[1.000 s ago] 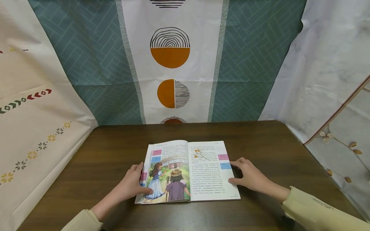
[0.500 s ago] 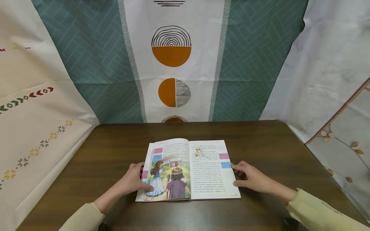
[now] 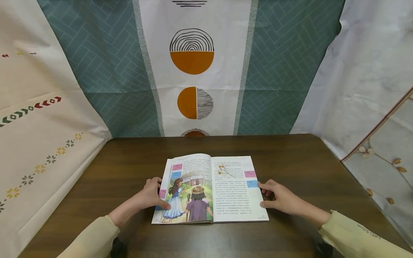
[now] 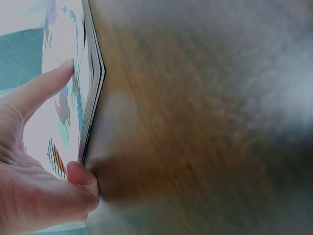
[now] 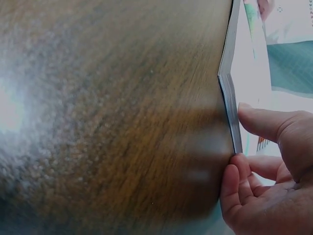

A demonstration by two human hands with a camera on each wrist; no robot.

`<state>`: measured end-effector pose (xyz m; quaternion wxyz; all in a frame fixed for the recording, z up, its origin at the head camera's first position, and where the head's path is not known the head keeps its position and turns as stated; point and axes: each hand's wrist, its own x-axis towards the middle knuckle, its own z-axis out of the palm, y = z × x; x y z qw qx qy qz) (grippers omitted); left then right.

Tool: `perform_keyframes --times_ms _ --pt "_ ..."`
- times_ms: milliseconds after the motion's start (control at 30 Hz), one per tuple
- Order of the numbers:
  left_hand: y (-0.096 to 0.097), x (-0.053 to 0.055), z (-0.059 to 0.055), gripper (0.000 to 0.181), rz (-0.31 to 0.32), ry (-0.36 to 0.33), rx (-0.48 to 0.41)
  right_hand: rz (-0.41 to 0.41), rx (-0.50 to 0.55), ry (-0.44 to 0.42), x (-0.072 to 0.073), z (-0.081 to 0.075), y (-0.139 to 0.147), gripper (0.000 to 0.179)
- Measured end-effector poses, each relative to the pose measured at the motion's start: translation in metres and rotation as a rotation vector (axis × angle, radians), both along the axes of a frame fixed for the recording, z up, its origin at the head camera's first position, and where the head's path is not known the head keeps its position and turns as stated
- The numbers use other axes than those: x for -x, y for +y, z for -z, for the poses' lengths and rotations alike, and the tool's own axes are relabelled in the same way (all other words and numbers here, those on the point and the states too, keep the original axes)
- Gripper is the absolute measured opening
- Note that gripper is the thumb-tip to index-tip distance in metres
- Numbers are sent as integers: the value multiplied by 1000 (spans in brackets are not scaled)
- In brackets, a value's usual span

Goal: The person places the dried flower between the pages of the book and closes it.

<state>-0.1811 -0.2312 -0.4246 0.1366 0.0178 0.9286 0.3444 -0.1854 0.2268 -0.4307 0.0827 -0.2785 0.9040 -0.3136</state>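
Observation:
An open illustrated book (image 3: 230, 200) lies on the brown table, its left page bulging up near the spine. That left page carries a drawing of two figures; the right one is printed text. A small sprig with yellow flowers (image 3: 222, 170) shows on the upper right page. My left hand (image 3: 146, 197) holds the book's left edge, thumb (image 4: 49, 88) on the picture page and the other fingers (image 4: 80, 178) at the outer edge. At the right edge, my right hand (image 3: 280, 199) pinches the book between thumb (image 5: 259, 121) and fingers, which are curled at its outer side.
The wooden table (image 3: 129, 157) extends around the book on every side. Behind it hangs a green and white patterned cloth (image 3: 206, 71). A cream cloth (image 3: 48, 136) hangs at the left, and a pale marbled cloth (image 3: 364, 89) at the right.
My right thumb has slid outward from the page toward the right edge. The left fingers have shifted slightly along the left edge. The book stays open at these pages; the head view has tilted slightly.

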Motion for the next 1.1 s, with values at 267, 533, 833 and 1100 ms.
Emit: perform_keyframes --times_ms 267,533,833,1100 --pt "-1 8 4 92 -34 -17 -8 13 -1 -36 -1 -1 0 75" --pt "9 3 2 100 -8 34 23 15 1 -38 -2 0 0 74" --pt "12 -1 -2 112 -31 68 124 17 14 -45 -3 0 0 74" --pt "10 4 -1 115 -35 59 89 26 25 -55 -3 1 0 75"
